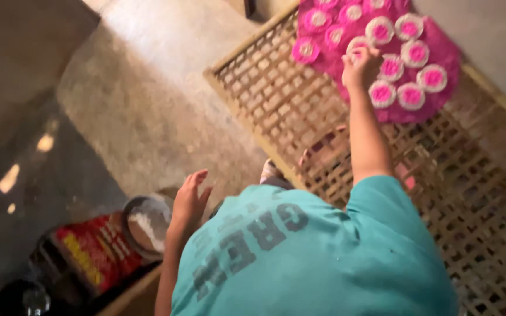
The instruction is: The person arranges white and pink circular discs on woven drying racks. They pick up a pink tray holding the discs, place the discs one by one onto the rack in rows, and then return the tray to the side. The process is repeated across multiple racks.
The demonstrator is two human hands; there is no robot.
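Seen from above, the right hand [359,65] reaches out, fingers curled on a round pink-and-white disc [356,45] among rows of similar discs [412,54] on pink cloth [440,41], near the far edge of a woven lattice tray [276,111]. The left hand [190,202] hangs open and holds nothing, over bare concrete floor [142,105], beside a metal bowl [146,225].

The person wears a loose teal short-sleeved cotton shirt [317,257]. Faded dark grey block lettering runs across it. Both forearms are bare.

Craft workshop: bamboo drying rack [265,105], concrete floor [136,105].
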